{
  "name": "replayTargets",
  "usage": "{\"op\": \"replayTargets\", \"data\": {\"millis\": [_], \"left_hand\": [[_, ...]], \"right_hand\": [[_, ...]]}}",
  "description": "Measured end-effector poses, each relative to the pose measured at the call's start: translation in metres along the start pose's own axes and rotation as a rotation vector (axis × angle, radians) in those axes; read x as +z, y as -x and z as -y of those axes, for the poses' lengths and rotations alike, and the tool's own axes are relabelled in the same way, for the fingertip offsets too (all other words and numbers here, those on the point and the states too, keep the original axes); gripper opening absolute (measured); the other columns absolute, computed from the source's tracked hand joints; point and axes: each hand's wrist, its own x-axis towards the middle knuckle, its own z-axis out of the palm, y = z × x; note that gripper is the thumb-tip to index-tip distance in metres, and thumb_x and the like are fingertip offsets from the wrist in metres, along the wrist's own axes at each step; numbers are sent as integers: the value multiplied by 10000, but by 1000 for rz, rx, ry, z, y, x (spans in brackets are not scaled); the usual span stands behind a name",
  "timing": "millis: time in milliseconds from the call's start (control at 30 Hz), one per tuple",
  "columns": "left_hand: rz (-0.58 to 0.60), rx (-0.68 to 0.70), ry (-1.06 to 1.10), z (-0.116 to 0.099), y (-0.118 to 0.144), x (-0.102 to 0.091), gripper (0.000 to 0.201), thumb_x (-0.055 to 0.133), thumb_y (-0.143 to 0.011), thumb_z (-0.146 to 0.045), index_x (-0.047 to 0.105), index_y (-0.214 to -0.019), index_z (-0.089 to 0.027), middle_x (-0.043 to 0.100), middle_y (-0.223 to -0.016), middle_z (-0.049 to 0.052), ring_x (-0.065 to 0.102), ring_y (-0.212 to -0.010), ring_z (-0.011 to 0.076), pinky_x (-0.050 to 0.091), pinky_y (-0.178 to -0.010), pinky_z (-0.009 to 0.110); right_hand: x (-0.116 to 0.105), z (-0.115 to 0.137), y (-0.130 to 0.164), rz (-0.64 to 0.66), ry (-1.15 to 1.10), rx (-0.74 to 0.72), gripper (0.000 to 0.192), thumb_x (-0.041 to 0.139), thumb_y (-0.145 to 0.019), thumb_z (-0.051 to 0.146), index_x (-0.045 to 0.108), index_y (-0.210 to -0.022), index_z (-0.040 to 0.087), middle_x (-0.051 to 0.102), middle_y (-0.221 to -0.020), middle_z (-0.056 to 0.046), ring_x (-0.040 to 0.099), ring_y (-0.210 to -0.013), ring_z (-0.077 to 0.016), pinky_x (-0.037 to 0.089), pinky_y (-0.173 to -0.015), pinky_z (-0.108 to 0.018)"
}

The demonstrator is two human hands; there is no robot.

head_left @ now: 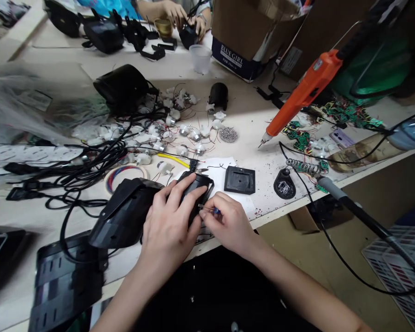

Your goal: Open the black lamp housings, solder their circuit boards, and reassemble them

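Under left hand (168, 221) fingers: black housing (131, 212).

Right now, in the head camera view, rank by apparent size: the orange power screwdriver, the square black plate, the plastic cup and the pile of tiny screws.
1. orange power screwdriver
2. square black plate
3. plastic cup, though it sits farther away, so its ranking against the plate is unsure
4. pile of tiny screws

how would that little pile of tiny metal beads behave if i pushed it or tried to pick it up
The pile of beads lies loose on the bare table, so a push would probably scatter it and send the round pieces rolling. Pinching up more than a few looks hard: they seem tiny, smooth and likely slippery.
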Motion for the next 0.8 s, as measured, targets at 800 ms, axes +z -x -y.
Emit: {"op": "replayTargets", "data": {"millis": [800], "left_hand": [[-87, -102, -15, -1, 30, 10, 768, 562, -857, -200, 249, -1549, -314, 394, -1529, 144, 496, -1320, 328, 529, -998, 462]], "right_hand": [[-100, -74, 29, -297, 744, -194, 285, 387, -1024, 429, 565, -967, 214, 607, -828, -76, 642, -737, -239, 539, -648, -360]]}}
